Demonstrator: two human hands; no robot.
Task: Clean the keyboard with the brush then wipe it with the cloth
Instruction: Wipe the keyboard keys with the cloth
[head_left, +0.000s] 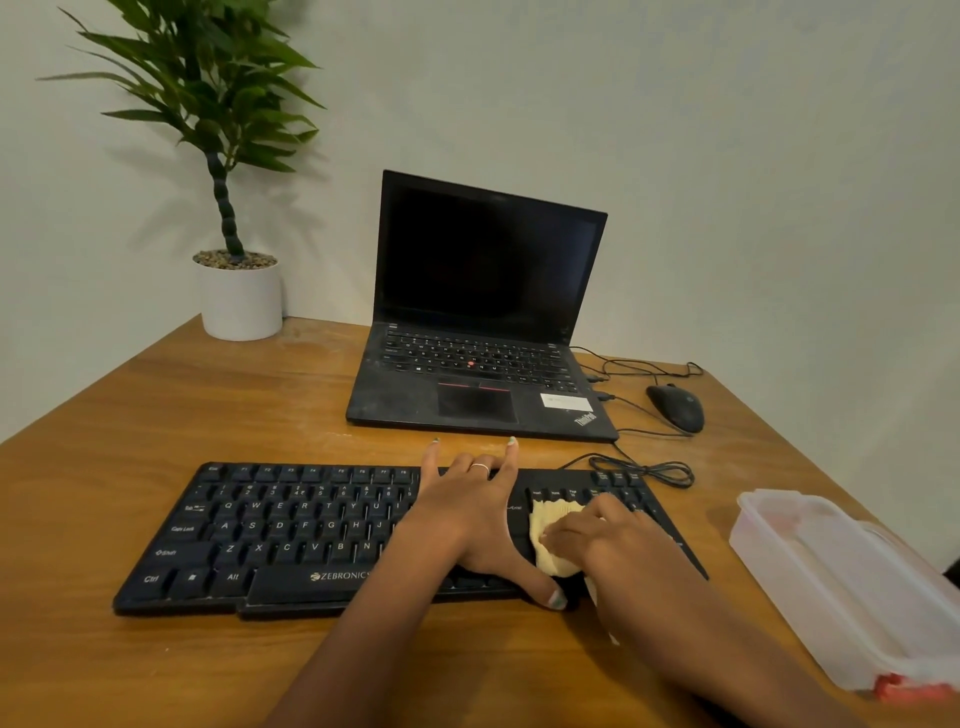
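Note:
A black keyboard (270, 535) lies across the wooden desk in front of me. My left hand (478, 514) rests flat on its right-middle part, fingers spread, thumb reaching down to the front edge. My right hand (597, 535) presses a pale yellow cloth (550, 519) onto the keys at the keyboard's right end, its fingers curled over the cloth. Part of the cloth is hidden under that hand. No brush is visible.
An open black laptop (483, 364) stands behind the keyboard. A black mouse (675, 408) and loose cables (644, 467) lie at the right rear. A translucent plastic box (852, 582) sits at the right edge. A potted plant (241, 296) stands at the back left.

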